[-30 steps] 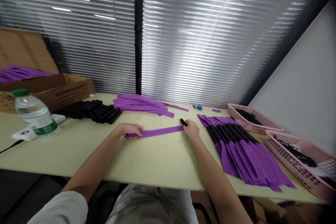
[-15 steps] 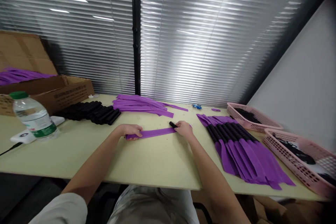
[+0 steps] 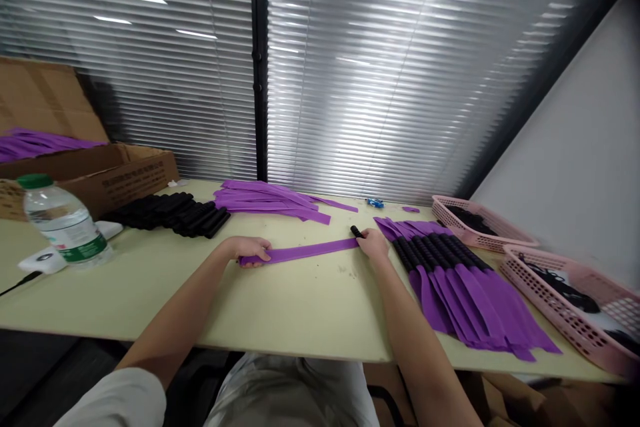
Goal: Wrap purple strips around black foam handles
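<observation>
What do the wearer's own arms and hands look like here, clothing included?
The left hand and right hand are gloveless, with no watch or wristband showing. A plain, pale grey-white short sleeve shows on the left; any right sleeve is out of view.

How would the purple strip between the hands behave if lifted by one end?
Probably floppy: the bunched purple strips at right curve and ripple. Likely light for its size, since the held purple strip looks thin and flat. Its straightness probably comes from being stretched between the left hand and right hand, so it may droop.
</observation>
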